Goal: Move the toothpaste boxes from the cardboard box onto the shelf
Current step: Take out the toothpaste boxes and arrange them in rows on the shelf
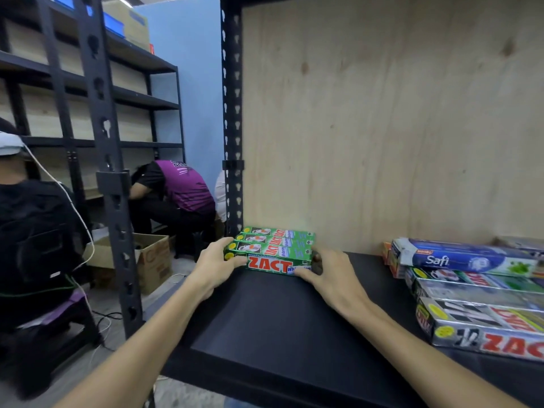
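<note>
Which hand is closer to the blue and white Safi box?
Right. The right hand grips the right end of the green ZACT toothpaste boxes, on the side facing the blue and white Safi box. The left hand holds their far left end.

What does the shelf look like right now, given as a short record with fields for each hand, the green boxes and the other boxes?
left hand: grips left end of the green Zact boxes
right hand: holds their right end
green Zact boxes: lying flat at back left of the black shelf, near the plywood back panel
other toothpaste boxes: piled at shelf's right
</note>
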### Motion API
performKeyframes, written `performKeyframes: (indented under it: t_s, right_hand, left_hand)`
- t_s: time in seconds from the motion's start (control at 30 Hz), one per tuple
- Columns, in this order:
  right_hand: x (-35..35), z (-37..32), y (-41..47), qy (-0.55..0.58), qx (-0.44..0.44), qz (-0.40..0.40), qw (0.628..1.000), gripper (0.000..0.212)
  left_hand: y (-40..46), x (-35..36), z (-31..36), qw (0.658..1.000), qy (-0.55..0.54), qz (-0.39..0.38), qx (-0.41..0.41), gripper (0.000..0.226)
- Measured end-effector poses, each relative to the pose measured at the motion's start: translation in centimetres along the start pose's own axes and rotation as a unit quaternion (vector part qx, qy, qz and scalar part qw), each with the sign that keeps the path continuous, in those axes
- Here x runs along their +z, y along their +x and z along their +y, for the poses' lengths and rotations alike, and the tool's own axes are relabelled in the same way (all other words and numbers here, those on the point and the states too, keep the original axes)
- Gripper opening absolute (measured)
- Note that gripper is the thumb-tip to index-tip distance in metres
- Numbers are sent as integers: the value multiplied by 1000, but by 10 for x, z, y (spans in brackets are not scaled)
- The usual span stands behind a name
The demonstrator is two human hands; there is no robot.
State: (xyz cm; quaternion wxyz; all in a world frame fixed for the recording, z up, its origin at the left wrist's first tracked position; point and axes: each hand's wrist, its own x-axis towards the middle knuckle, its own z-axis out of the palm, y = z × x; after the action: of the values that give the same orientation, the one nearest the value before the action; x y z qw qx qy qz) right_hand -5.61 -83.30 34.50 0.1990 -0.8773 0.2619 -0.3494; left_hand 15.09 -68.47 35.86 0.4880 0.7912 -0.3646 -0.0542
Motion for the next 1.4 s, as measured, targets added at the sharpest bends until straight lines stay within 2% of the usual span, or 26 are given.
performKeyframes:
  t_s: [0.1, 0.5, 0.6, 0.7, 0.87, 1.0, 1.2, 1.3, 1.4]
  right_hand:
    - [4, 0, -2, -45, -10, 5, 999, 38]
    - [4, 0, -5, -25, 24, -7, 999, 44]
    - [-2, -4, -10, -47, 23, 23, 998, 50]
    - [-11, -17, -22, -76, 11, 53, 996, 57]
    - [-25, -34, -55, -94, -2, 60, 994, 58]
    - [-42, -44, -90, -98, -12, 67, 993, 60]
    - [-81, -37, -142, -89, -21, 94, 991, 55]
    - [-105, -22, -164, -80, 3, 107, 991, 53]
    - [-131, -3, -173, -122, 12, 137, 983, 49]
  left_hand:
    - [-6, 1, -1, 1000, -7, 4, 6, 67]
    - [-8, 4, -2, 999, -34, -14, 1, 80]
    - [-16, 3, 3, 998, -54, -22, 30, 90]
    - [-30, -1, 6, 997, -2, 5, 81, 106]
    - [-69, -1, 15, 986, 61, 13, 157, 100]
    - [-94, 0, 17, 981, 92, -12, 168, 96]
    - [-134, 8, 37, 978, 98, -14, 184, 73]
    - [-154, 24, 53, 977, 88, -27, 194, 58]
    - [-165, 48, 78, 976, 71, -39, 204, 50]
